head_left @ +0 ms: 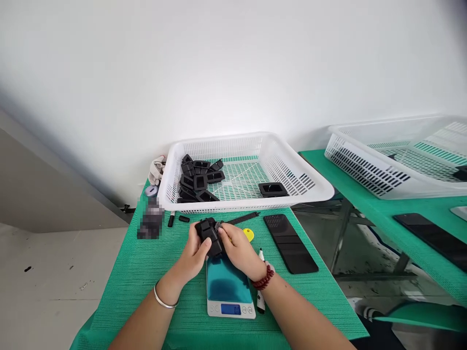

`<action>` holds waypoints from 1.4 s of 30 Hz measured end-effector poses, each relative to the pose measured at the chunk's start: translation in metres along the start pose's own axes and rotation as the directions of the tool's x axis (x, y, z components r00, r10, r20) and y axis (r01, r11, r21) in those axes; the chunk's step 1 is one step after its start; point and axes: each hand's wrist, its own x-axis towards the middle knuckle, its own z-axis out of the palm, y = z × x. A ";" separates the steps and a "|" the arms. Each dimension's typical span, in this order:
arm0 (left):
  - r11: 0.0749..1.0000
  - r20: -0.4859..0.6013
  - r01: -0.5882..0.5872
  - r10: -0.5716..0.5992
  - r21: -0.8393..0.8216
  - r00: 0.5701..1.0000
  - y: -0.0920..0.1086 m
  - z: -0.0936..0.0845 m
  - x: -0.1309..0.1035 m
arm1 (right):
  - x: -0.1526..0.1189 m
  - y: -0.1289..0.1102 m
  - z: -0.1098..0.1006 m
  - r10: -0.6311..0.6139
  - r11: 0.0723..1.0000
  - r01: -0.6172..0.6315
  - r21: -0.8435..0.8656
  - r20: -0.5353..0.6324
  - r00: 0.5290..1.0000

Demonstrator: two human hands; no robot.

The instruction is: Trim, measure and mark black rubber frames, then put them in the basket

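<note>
Slantwise: black part (211,234) held, long axis far-left to near-right.

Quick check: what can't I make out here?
Head view:
- Left grip: fingers mostly behind the black part.
- Far end of the scale: covered by the black part and right grip.
- Middle of the marker: behind the right wrist.
- Dark item, left: pixelated.
- Right basket: cut off by right edge.
</note>
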 end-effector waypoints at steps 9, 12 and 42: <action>1.000 -0.076 0.000 -0.003 -0.031 0.997 0.000 -0.004 0.002 | 0.001 -0.002 -0.010 -0.128 0.987 0.108 0.121 0.165 0.978; 1.000 -0.038 -0.010 0.009 -0.014 0.999 -0.001 -0.001 0.002 | 0.001 0.001 -0.003 -0.050 0.998 0.048 0.033 0.051 0.997; 0.993 -0.042 -0.069 0.065 -0.096 0.997 -0.005 -0.002 0.003 | 0.000 -0.002 0.002 0.006 0.999 -0.005 0.048 -0.022 1.000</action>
